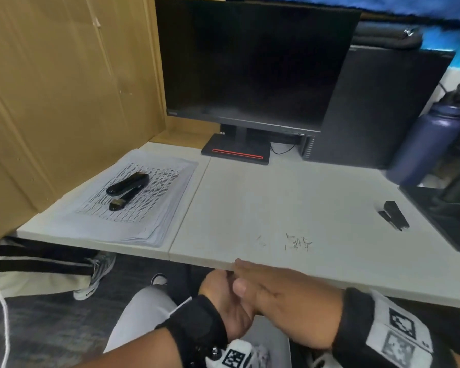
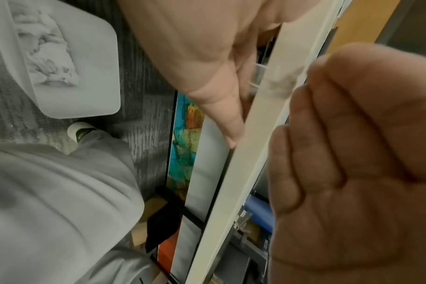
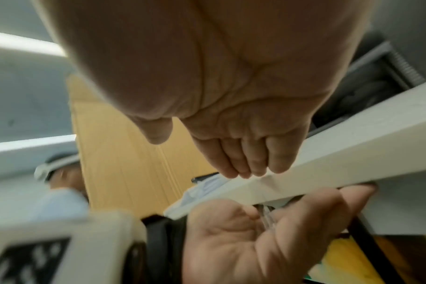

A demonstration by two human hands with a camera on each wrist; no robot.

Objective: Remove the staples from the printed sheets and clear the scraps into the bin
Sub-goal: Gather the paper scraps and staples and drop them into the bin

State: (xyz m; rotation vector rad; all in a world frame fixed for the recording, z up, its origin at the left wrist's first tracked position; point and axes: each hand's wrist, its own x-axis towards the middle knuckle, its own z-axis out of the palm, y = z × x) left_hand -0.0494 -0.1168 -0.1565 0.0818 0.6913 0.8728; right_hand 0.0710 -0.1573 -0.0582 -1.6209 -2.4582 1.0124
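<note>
Where the white desk (image 1: pixel 290 197) meets a tan partition (image 1: pixel 64 88) on the left, a dark monitor (image 1: pixel 252 62) is seen at the far side, with a black computer tower (image 1: pixel 377 107) and a purple bottle (image 1: pixel 425 144) to its right. A grey carpeted floor (image 1: pixel 43 328) is seen below the near edge, and a white bin (image 2: pixel 61 63) holding crumpled paper is shown on it in the left wrist view.

A stack of printed sheets (image 1: pixel 133 200) is laid at the far left of the desk, its long axis running from near-left to far-right. On top of it a black stapler (image 1: pixel 126 188) is opened out, its length pointed the same way. A black staple remover (image 1: pixel 393 215) is set well apart at the right. A small scatter of loose staples (image 1: pixel 298 243) is left near the near edge.

The left hand (image 1: pixel 229 301) is held palm up just under the desk's near edge, its fingers loosely cupped; whether anything is held in it cannot be told. The right hand (image 1: pixel 284 296) is laid flat at the edge just above it, fingers straight and together, with nothing gripped.
</note>
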